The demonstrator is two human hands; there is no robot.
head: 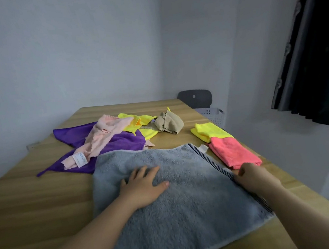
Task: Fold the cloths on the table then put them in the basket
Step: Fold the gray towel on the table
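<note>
A grey towel point(189, 194) lies spread flat on the near part of the wooden table point(34, 204), its dark-striped edge along the right side. The left hand point(144, 187) rests palm down on the towel's middle, fingers straight and slightly spread, gripping nothing. The right hand point(252, 175) sits at the striped edge with its fingers curled around that edge, the back of the hand towards the camera.

The only container in view is a white perforated basket point(213, 115), standing off the table's far right corner, just in front of a dark chair point(195, 98). Only its rim and part of one wall show (the table edge hides the rest), so what it holds cannot be told.

Just right of the towel, two folded cloths lie touching on the table: a folded yellow cloth point(210, 131) farther away and a folded coral cloth point(234, 152) nearer, its near end just beside the right hand.

Beyond the towel is a loose heap: a purple cloth point(124, 143) spread out at the bottom, its near edge tucked under the towel; a pale pink cloth point(102, 136) with a white label draped over it; a crumpled yellow cloth point(138, 122) behind; and a bunched beige cloth point(169, 120) to the right of that.
</note>
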